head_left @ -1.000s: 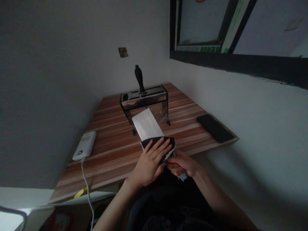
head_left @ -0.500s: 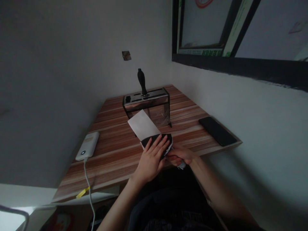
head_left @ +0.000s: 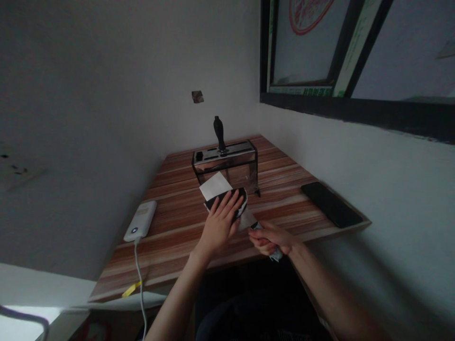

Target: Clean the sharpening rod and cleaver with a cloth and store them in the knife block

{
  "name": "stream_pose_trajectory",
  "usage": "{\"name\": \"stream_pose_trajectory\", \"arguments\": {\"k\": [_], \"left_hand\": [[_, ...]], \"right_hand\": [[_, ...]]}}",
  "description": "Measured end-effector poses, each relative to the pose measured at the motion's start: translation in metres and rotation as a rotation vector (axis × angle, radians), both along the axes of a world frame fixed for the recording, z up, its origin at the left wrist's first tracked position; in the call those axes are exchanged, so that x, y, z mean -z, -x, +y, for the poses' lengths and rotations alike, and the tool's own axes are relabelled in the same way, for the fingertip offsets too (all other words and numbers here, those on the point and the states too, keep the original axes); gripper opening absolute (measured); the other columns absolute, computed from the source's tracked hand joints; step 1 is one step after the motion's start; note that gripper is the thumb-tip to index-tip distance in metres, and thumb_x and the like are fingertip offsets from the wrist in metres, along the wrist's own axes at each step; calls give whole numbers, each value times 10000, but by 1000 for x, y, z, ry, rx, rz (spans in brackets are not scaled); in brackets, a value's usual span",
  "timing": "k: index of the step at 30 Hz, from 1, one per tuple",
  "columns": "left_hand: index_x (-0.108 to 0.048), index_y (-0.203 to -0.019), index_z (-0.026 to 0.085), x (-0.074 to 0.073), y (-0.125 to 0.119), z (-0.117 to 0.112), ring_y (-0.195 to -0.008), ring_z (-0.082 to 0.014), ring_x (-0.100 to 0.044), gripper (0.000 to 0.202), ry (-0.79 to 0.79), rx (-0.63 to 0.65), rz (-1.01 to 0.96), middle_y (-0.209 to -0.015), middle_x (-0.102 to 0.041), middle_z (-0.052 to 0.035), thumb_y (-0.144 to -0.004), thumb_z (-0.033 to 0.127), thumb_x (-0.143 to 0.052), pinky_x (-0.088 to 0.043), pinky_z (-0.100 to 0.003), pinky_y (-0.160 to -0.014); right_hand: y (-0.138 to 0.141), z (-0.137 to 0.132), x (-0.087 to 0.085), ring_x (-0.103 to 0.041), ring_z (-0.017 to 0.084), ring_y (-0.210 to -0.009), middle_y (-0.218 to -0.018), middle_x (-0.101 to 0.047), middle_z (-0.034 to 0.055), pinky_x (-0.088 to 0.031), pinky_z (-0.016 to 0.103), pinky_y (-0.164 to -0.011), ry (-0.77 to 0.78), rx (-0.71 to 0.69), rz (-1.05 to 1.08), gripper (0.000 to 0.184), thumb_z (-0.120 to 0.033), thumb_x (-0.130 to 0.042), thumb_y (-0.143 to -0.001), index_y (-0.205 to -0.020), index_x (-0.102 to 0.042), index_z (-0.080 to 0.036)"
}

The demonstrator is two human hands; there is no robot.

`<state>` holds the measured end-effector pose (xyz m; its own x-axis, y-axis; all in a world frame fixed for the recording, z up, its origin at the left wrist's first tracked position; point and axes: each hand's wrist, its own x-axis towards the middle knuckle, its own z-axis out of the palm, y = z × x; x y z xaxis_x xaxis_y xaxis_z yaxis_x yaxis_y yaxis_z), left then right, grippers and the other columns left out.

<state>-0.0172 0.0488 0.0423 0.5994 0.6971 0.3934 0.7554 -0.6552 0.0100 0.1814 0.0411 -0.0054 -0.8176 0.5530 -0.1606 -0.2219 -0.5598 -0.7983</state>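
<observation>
**Left hand flat on a dark cloth, right hand shut on a handle**

The left hand [head_left: 217,226] lies palm down with the fingers stretched out and a little apart. It presses a dark cloth [head_left: 241,199] onto a wide pale blade [head_left: 214,184]. The blade rests on the bench [head_left: 177,227] near its front edge, and its bare end shows at 12 o'clock from the fingertips.

The right hand [head_left: 272,238] sits at 4 o'clock from the left, just off the bench's front edge. It is closed in a fist around the handle [head_left: 276,256], whose pale end sticks out below the fist. A narrow pale strip runs from the fist up to the cloth.

Just behind the blade, at 12 o'clock, stands a clear knife block [head_left: 227,163] with one black-handled knife [head_left: 219,132] upright in its top. At 9 o'clock from the left hand a white power bank [head_left: 141,220] lies on the bench. Its cable [head_left: 139,270] hangs over the front edge, past a yellow tag [head_left: 130,289]. At 3 o'clock, well apart, a dark phone [head_left: 330,204] lies flat beside the wall.
</observation>
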Motion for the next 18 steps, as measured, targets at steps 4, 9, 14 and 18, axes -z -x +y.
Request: {"name": "stream_pose_trajectory", "arguments": {"k": [4,9,14,18], "left_hand": [[-201,-1473,207,-17,7,15,-1435,-200,-127,575,-63,-65,-49,-1539,-250,-60,-923,207,-367,-120,-459,-1156],[-234,-1464,207,-36,14,31,-1433,-210,-137,540,-118,-108,-103,-1541,-241,-67,-935,232,-342,-124,-484,-1152],[-205,-1470,244,-43,14,41,-1431,-212,-151,556,-157,-112,-156,-1543,-237,-56,-931,221,-339,-136,-505,-1147],[-213,-1469,233,-42,10,42,-1431,-220,-150,565,-178,-109,-180,-1537,-251,-66,-922,215,-355,-132,-515,-1146]], "right_hand": [[0,-3,-3,-188,-13,-300,-453,-332,-137,-161,120,-296,-38,9,1,365,-401,-677,-761,-665,-399,-185],[-1,-6,-2,-208,-14,-294,-441,-330,-133,-164,120,-295,-67,23,-1,381,-409,-672,-763,-627,-403,-176],[-2,-8,-1,-212,-12,-291,-441,-338,-135,-183,122,-293,-73,30,-5,373,-416,-681,-747,-640,-413,-179],[-2,-8,0,-208,-8,-292,-443,-334,-136,-180,123,-293,-73,41,-5,365,-411,-670,-762,-656,-402,-186]]}}
